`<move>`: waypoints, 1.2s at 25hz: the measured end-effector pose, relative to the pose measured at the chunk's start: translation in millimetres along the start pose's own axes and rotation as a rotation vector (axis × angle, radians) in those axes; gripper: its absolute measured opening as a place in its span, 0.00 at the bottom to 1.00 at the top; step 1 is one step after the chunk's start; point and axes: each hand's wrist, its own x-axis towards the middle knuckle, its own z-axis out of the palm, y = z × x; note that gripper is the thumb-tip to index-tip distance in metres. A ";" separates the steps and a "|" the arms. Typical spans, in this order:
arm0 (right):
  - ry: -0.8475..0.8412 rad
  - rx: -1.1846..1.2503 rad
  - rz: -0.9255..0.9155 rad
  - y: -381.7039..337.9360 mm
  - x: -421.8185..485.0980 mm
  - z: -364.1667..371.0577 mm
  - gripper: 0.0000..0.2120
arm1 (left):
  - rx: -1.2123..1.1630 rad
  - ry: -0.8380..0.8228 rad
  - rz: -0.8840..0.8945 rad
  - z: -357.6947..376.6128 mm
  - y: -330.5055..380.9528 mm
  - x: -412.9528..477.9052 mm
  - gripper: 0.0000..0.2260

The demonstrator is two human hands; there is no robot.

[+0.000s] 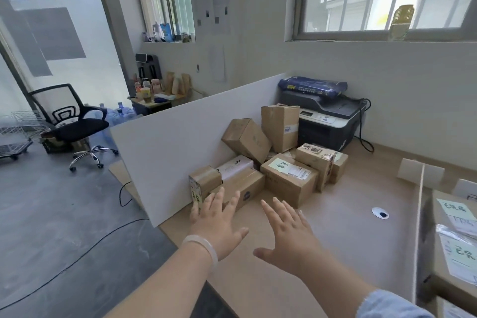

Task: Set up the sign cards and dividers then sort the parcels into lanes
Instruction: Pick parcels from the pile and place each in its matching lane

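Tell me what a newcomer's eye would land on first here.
First, the left hand and right hand, both spread open in the foreground, reaching toward a heap of cardboard parcels on the desk. A tall white board stands along its left edge beside the heap, and a printer with a blue bag on top sits in the far corner.

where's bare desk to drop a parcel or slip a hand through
Widest bare desk: between the box pile and the divider, around the cable hole. Also bare toward the front edge. Crowded: the corner between white board and printer, boxes touching; parcels fill the lane right of the divider.
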 end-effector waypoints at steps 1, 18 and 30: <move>0.014 -0.004 0.003 3.2 13.8 -4.1 0.48 | -0.008 0.011 0.002 -1.7 -1.4 12.9 0.35; -0.080 0.035 0.177 -16.3 187.3 51.5 0.47 | -0.056 -0.161 0.042 47.7 -119.9 203.1 0.36; -0.219 0.160 0.346 -80.4 325.3 126.3 0.50 | -0.157 -0.299 0.138 82.9 -198.3 320.2 0.34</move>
